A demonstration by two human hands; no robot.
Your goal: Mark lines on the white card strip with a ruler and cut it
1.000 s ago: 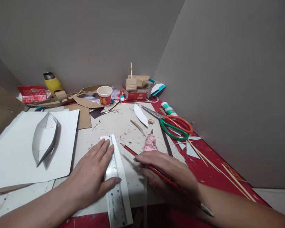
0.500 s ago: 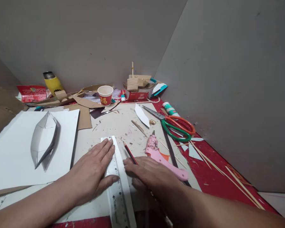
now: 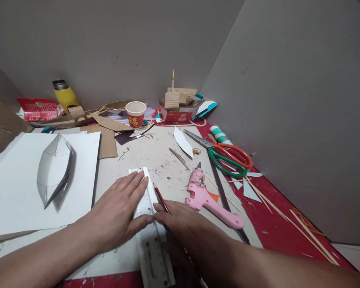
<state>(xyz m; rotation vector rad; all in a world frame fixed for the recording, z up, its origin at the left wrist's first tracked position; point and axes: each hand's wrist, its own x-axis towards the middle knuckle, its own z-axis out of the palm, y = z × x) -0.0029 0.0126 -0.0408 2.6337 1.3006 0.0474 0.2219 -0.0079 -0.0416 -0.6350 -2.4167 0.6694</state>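
Note:
My left hand [image 3: 121, 206] lies flat with fingers stretched over a clear ruler [image 3: 156, 262], which runs lengthwise away from me. Below the ruler, a narrow white strip [image 3: 151, 194] shows along its right side. A red-and-black pencil [image 3: 161, 198] is gripped in my right hand [image 3: 190, 224], its tip pointing forward just right of the strip. My right fingers are close to the ruler's edge and my left thumb; their undersides are hidden. To the right of that hand lies a pink glue gun [image 3: 210, 204]. A white leaf-shaped piece [image 3: 183, 142] rests farther off.
Scissors [image 3: 219, 150] with orange and green handles lie at right, near thin wooden sticks [image 3: 276, 210]. A folded boat-shaped piece [image 3: 55, 170] sits on a white sheet [image 3: 12, 200] at left. Behind are a paper cup [image 3: 136, 116], yellow bottle [image 3: 66, 98] and cardboard ship model [image 3: 178, 106].
My right hand and the pencil have shifted slightly left, closer to the ruler and left thumb. The ruler's near end has swung a little right. The camera view has shifted slightly.

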